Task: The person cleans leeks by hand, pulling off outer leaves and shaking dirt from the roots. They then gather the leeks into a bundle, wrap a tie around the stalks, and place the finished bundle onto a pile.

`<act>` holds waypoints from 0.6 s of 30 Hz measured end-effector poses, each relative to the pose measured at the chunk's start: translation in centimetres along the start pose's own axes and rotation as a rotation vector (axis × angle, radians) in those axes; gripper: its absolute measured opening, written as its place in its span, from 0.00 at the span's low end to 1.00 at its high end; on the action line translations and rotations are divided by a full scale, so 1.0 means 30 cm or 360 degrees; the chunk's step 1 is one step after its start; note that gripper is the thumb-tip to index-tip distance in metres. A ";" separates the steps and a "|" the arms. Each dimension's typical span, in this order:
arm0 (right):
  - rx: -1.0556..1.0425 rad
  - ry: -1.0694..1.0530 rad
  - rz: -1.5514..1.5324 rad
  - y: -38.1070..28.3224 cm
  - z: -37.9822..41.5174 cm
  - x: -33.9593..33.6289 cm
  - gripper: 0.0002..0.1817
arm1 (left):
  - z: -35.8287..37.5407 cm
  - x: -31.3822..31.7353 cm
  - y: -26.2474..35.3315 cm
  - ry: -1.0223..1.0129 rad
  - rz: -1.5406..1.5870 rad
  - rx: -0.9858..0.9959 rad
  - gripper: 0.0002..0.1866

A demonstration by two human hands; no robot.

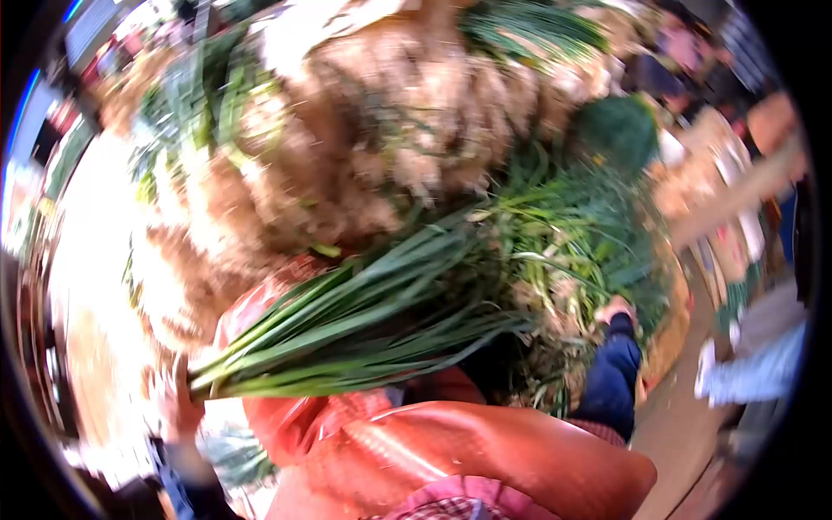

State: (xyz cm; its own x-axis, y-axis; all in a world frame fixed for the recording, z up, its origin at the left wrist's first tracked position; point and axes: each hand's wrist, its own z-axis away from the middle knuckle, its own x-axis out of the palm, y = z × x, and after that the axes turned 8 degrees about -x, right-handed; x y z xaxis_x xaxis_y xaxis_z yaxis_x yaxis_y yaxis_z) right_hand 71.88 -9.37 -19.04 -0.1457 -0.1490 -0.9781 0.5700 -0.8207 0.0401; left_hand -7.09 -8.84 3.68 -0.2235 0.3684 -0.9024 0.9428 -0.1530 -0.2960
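From the head camera, the left hand (180,400) is closed on the cut ends of a bundle of green onions (364,325), gripping it at the bundle's lower left end; the long green leaves run up and to the right from there. The right hand (615,309), at the end of a dark blue sleeve (611,373), reaches into the greens to the right of the bundle (how far its fingers are open I cannot tell, they are half buried and blurred). An orange-red sack (451,455) lies just under the bundle. Above the bundle sits a big heap of pale rooted bulbs (364,147).
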 end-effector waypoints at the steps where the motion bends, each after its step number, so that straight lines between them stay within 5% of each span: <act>1: -0.0173 -0.0485 0.0243 -0.148 0.135 -0.243 0.29 | -0.040 -0.057 -0.011 0.0088 -0.0154 0.0164 0.34; 3: -0.1136 -0.0507 -0.0313 -0.362 0.189 -0.386 0.30 | -0.107 -0.152 -0.011 -0.0057 -0.0259 0.0080 0.33; 4: -0.1460 -0.0594 -0.1524 -0.504 0.256 -0.382 0.29 | -0.167 -0.209 0.019 0.0083 -0.0272 0.0176 0.31; 5: -0.1900 -0.0812 -0.1878 -0.699 0.485 -0.573 0.29 | -0.228 -0.271 0.055 0.0231 -0.0296 0.0288 0.29; 6: -0.2354 -0.0958 -0.1910 -0.840 0.652 -0.699 0.32 | -0.273 -0.320 0.086 0.0348 -0.0378 0.0356 0.28; 8: -0.3646 -0.0267 -0.1567 -1.076 0.890 -0.824 0.39 | -0.346 -0.405 0.151 0.0587 -0.0539 0.0471 0.24; 9: -0.3778 -0.0412 -0.1636 -1.169 0.998 -0.803 0.48 | -0.378 -0.453 0.177 0.0635 -0.0560 0.0525 0.21; 10: -0.3917 -0.0721 -0.1208 -1.223 1.064 -0.802 0.55 | -0.395 -0.492 0.179 0.0709 -0.0599 0.0549 0.20; 11: -0.3679 -0.1445 -0.1126 -1.195 1.089 -0.827 0.52 | -0.407 -0.524 0.178 0.0775 -0.0629 0.0582 0.19; 15: -0.3220 -0.1668 -0.0770 -1.017 0.689 -0.601 0.40 | -0.258 -0.532 -0.036 0.0653 -0.0617 0.0276 0.22; 17: -0.2525 -0.1413 -0.0761 -0.797 0.340 -0.397 0.30 | -0.198 -0.543 -0.127 0.0614 -0.0603 0.0189 0.25; 18: -0.1622 -0.1365 -0.0607 -0.668 0.152 -0.307 0.31 | -0.183 -0.557 -0.142 0.0622 -0.0666 0.0152 0.25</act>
State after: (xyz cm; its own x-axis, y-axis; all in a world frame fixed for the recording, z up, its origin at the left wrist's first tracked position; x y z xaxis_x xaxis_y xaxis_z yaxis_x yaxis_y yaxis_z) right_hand 58.11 5.92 -9.89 -0.6590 -0.6030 -0.4495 0.6620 -0.1812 -0.7273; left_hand -6.01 -9.32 21.74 -0.4474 0.7238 -0.5253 0.7635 0.0032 -0.6458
